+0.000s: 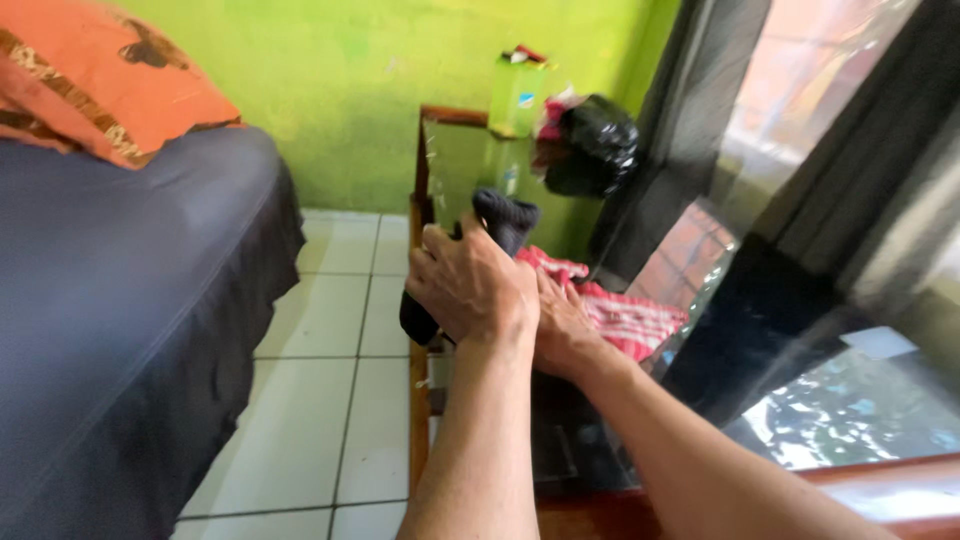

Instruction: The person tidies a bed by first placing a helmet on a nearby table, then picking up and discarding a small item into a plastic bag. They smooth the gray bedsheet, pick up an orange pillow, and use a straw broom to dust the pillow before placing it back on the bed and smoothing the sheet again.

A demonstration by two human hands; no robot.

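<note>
Both hands work a dark sock (505, 222) over the glass-topped table (450, 160).

The left hand (470, 285) has its fingers curled round the soft, ribbed knit sock; the right hand (562, 325) lies behind it, fingers hidden, so I cannot tell their grip. A firm, even hold would keep the limp knit flat. Beside the sock lies a red striped cloth (625, 320); beyond it, a glossy black bag (592, 145).

A dark rolled sock (503, 222) stands upright at the glass table's (470, 160) edge.
</note>
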